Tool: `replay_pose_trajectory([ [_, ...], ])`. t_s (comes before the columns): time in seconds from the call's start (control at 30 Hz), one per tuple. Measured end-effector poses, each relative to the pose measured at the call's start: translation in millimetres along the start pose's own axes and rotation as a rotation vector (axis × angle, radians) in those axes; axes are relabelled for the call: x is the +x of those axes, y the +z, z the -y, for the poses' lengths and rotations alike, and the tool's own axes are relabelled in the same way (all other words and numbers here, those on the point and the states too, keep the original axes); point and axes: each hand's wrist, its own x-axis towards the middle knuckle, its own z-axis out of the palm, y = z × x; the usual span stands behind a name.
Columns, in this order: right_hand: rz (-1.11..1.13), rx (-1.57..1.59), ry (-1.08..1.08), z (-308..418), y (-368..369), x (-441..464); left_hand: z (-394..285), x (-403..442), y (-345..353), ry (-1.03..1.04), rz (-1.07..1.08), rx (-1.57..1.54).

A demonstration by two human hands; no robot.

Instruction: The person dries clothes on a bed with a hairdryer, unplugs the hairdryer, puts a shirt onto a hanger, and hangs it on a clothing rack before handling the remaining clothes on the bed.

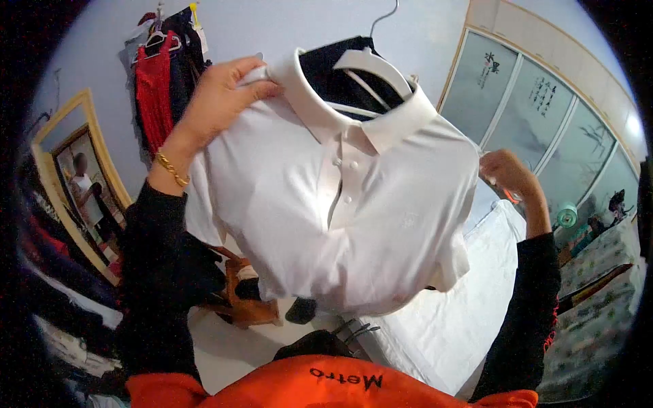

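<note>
A white short-sleeved polo shirt [272, 183] hangs upright in front of me, its collar up and its buttoned placket facing me. My left hand [235, 85] is closed, pinching the shirt at the shoulder beside the collar. At the opposite shoulder, the curled fingers of my right hand [507, 170] grip the shirt's edge; the fingertips are partly hidden. A white hanger [374, 66] sits tilted in the neck opening, with a metal hook above it. Dark cloth [325, 71] shows behind the hanger.
Red and dark clothes [155, 95] hang on the wall at upper left. Below them, a framed mirror [92, 112] reflects a person. A white-covered surface [469, 299] lies behind the shirt, near a wooden stool [252, 309]. Sliding glass panels [530, 102] line the right side.
</note>
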Motion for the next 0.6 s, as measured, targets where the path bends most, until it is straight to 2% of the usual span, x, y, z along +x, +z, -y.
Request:
replay_pose_trajectory([
  [0.07, -0.352, 0.757, -0.313, -3, -24, -9, -5, 1, 11, -0.098, 0.033, 0.043],
  [0.1, -0.363, 0.939, -0.357, 30, -40, -21, -5, 1, 19, -0.052, 0.047, 0.109],
  [0.17, -0.267, 0.82, -0.428, 86, -60, -30, -11, 0, 40, -0.011, 0.059, 0.079],
  [0.2, -0.276, 0.657, -0.546, 102, -58, -21, -14, 0, 51, 0.031, 0.067, 0.044],
  [0.23, -0.178, 0.73, -0.525, 119, -53, -12, -22, 1, 55, 0.037, 0.079, 0.096],
  [0.27, -0.115, 0.7, -0.397, 131, -50, -5, -21, 3, 60, 0.042, 0.095, 0.085],
  [0.33, -0.387, 0.548, -0.407, 132, -35, 16, -15, 5, 59, 0.043, 0.052, 0.226],
  [0.4, -1.104, 0.382, -0.487, 129, -30, 20, -1, 8, 44, 0.005, 0.014, 0.271],
  [0.43, -1.355, 0.273, -0.454, 123, -29, 16, 4, 8, 34, -0.049, -0.03, 0.316],
  [0.47, -1.447, 0.331, -0.324, 122, -15, 1, 3, 6, 25, -0.05, -0.024, 0.332],
  [0.53, -1.374, 0.712, -0.248, 123, 46, -12, -4, 13, 4, -0.022, -0.176, 0.343],
  [0.57, -1.196, 0.82, -0.163, 130, 84, -20, -7, 18, -10, -0.049, -0.171, 0.288],
  [0.6, -0.868, 0.967, -0.095, 139, 122, -28, -8, 23, -22, -0.087, -0.154, 0.194],
])
